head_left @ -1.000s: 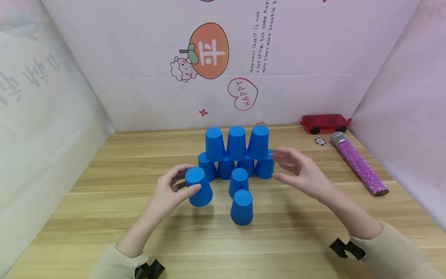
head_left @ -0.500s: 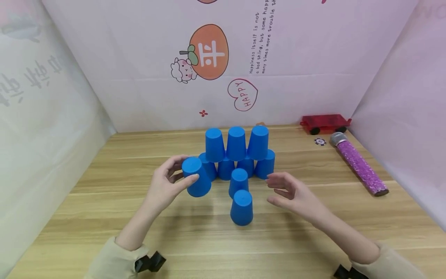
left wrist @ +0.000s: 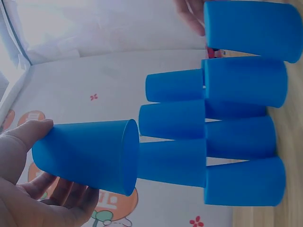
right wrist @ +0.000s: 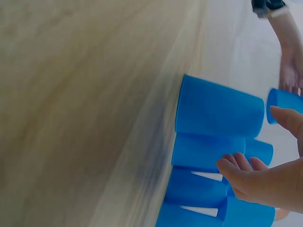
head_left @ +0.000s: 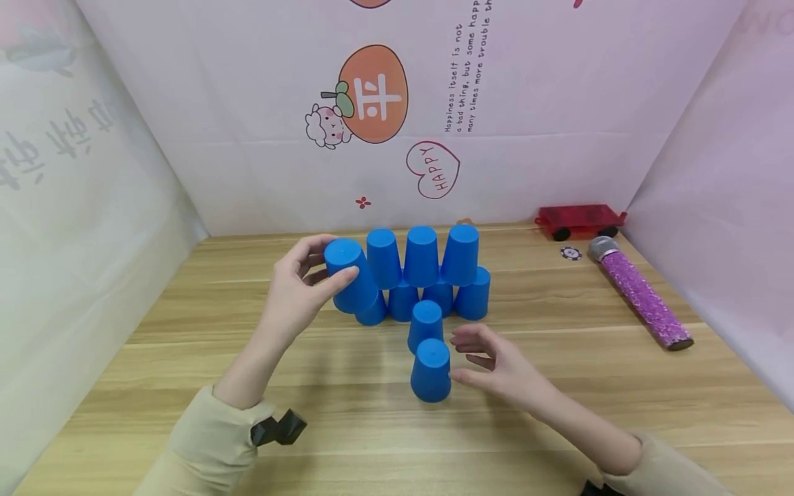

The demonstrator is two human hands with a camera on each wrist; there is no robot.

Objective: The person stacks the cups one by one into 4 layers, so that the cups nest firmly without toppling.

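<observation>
My left hand (head_left: 296, 289) grips an upside-down blue plastic cup (head_left: 344, 275), raised to the left of the stacked cups. In the left wrist view the thumb and fingers hold this cup (left wrist: 85, 153) around its base end. The stack has a bottom row of blue cups (head_left: 473, 295) with three cups (head_left: 422, 256) on top, all mouth down. Two more upside-down cups stand in front, a nearer one (head_left: 431, 375) and one behind it (head_left: 425, 322). My right hand (head_left: 499, 365) holds nothing; its loosely bent fingers are right beside the nearer cup.
At the back right of the wooden table (head_left: 546, 441) stand a red toy cart (head_left: 579, 219) and a poker chip (head_left: 571, 253). A purple glittery microphone (head_left: 645, 296) lies along the right side. Printed white sheets (head_left: 260, 172) enclose the back and sides.
My left hand has lifted the cup upward, to the height of the stack's top row. My right hand has come from beside the stack down and left to the nearer front cup.
</observation>
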